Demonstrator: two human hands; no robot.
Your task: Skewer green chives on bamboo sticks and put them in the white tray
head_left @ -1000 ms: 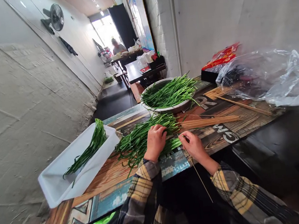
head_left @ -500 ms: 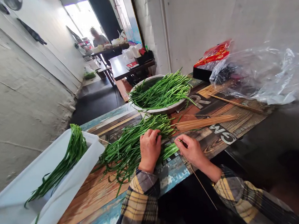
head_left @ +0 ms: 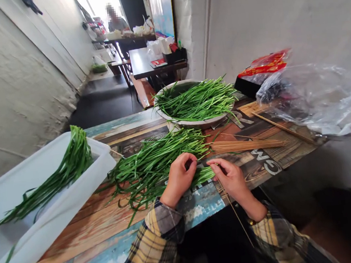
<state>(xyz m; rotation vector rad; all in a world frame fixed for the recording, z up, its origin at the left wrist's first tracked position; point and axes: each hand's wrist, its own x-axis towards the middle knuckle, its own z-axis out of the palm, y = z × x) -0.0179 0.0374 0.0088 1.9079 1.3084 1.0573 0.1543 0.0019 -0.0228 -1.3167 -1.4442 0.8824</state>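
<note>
My right hand [head_left: 230,179] pinches a thin bamboo skewer [head_left: 237,217] near its upper end. The skewer slants down past the table edge toward my lap. My left hand [head_left: 181,179] is closed, thumb and forefinger curled together over the chives; whatever is between the fingertips is too small to make out. Beneath and left of it spreads a loose pile of long green chives [head_left: 153,161]. A small bunch of pale chive stalks [head_left: 204,175] lies on the table between my two hands.
Behind the pile stands a round bowl [head_left: 190,124] heaped with chives. A white plastic tub [head_left: 56,212] at left holds another bunch. Several bamboo skewers [head_left: 246,144] lie at right, near a crumpled clear bag [head_left: 314,99]. A person [head_left: 116,22] is at a far table.
My left hand has risen slightly off the chive pile and turned, thumb and forefinger now drawn together. My right hand still pinches the skewer. The camera view has shifted.
</note>
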